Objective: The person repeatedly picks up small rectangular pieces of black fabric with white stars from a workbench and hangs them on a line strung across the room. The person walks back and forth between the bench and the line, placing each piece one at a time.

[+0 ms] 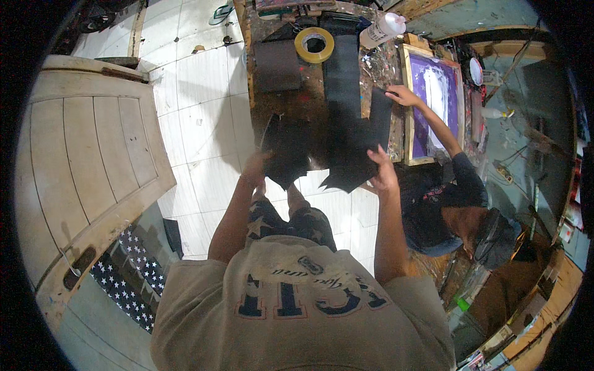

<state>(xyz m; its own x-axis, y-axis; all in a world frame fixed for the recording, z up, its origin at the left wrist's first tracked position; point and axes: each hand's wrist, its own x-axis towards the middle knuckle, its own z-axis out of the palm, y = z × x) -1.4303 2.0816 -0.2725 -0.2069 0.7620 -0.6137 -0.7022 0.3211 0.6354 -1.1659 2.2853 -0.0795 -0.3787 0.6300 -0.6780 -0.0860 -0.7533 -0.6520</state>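
Note:
A dark piece of fabric (286,145) with a ragged lower edge hangs from my left hand (255,172), whose fingers close on its left side. My right hand (384,170) grips the lower right edge of a second black fabric piece (349,145). This piece overlaps a long dark strip (341,74) on the worktable (314,102); whether they are joined I cannot tell. A co-worker's hand (402,95) touches the top of a narrow black part (381,114) beside my right hand. Dim light hides the folds.
On the table are a yellow tape roll (314,59), a dark flat pad (276,65) and a white bottle (383,29). A wooden-framed purple screen (421,80) stands at right, near the co-worker (445,191). A panelled door (93,142) and star-patterned cloth (127,278) are at left.

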